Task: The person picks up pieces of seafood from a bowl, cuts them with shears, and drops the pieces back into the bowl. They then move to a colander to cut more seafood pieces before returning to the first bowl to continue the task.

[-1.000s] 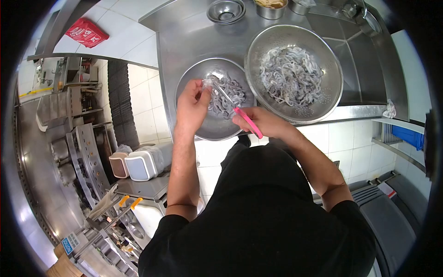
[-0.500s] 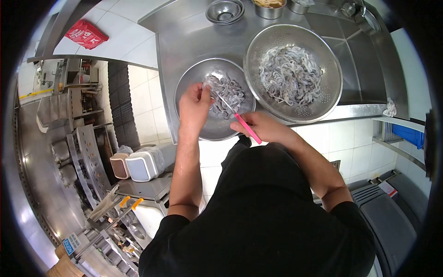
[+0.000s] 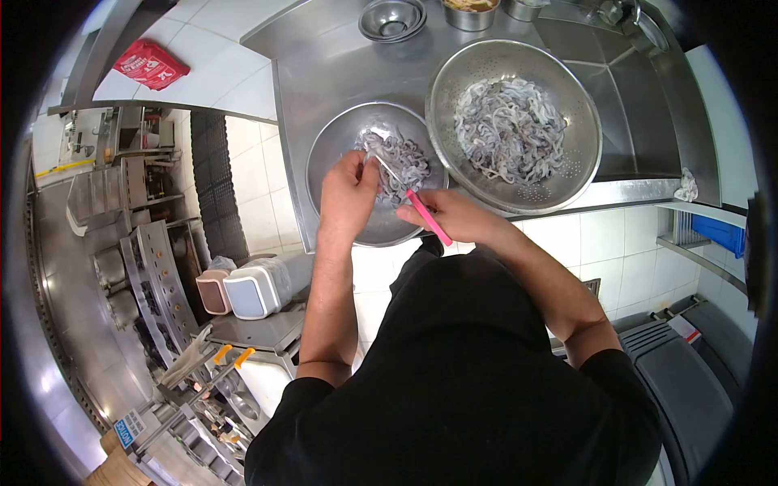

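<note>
My left hand (image 3: 347, 196) is closed over the left side of a steel bowl (image 3: 324, 154), pinching a pale, slippery piece of seafood at its fingertips. A heap of grey-white seafood with thin tentacles, like small octopus (image 3: 409, 162), lies in that bowl. My right hand (image 3: 454, 217) grips a pink-handled knife (image 3: 429, 219) over the bowl's near right side. Its thin blade points up and left, with the tip close to my left fingers. Where the tip meets the piece is too small to make out.
A large steel colander (image 3: 579, 121) with more such seafood stands right of the bowl, rims nearly touching. Nested small bowls (image 3: 392, 20) and a steel container (image 3: 470, 14) sit at the back. The sink (image 3: 624, 113) is to the right. A red packet (image 3: 151, 65) lies far left.
Both hands have shifted slightly. My right hand and the knife moved a little left and up. My left fingertips sit slightly lower, with the pinched piece less visible.
</note>
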The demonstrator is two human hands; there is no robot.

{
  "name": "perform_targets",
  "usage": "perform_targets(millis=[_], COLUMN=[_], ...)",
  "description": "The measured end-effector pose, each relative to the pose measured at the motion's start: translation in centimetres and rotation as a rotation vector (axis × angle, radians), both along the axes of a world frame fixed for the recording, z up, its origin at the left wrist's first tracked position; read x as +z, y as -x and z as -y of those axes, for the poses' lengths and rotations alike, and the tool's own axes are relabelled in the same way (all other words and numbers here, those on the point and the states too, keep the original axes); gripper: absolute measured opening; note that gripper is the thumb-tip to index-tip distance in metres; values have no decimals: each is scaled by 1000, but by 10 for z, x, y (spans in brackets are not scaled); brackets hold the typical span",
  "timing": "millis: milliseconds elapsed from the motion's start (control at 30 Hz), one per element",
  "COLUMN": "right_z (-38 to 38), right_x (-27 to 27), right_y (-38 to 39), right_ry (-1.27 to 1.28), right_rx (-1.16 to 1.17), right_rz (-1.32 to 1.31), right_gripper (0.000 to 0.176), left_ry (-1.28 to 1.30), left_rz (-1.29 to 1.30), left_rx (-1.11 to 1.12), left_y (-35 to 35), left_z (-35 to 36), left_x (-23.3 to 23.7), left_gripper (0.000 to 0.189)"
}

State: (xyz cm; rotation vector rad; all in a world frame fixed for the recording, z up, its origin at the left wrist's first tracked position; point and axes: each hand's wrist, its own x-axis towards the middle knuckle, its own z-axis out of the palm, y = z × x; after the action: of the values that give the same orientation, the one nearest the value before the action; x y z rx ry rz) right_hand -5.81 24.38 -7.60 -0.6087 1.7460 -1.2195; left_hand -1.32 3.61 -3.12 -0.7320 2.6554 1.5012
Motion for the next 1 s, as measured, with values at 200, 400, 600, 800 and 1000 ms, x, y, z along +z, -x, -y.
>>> perform_targets(millis=[200, 400, 600, 800, 1000], right_z=[3, 7, 4, 2, -1], right_x=[2, -6, -5, -7, 8], right_y=[4, 4, -1, -2, 5], right_ry=[-87, -94, -60, -53, -141], right_rx=[-11, -82, -119, -123, -30], right_rz=[-127, -304, -221, -219, -178], right_gripper=[85, 82, 78, 77, 75], left_ry=[-189, -215, -204, -253, -280], left_rz=[47, 54, 88, 123, 163], left_rx=[-18, -23, -28, -39, -54], left_y=[3, 1, 1, 1, -1], left_z=[-4, -8, -2, 4, 9], left_x=[0, 3, 5, 2, -7], left_gripper=[21, 26, 30, 29, 29])
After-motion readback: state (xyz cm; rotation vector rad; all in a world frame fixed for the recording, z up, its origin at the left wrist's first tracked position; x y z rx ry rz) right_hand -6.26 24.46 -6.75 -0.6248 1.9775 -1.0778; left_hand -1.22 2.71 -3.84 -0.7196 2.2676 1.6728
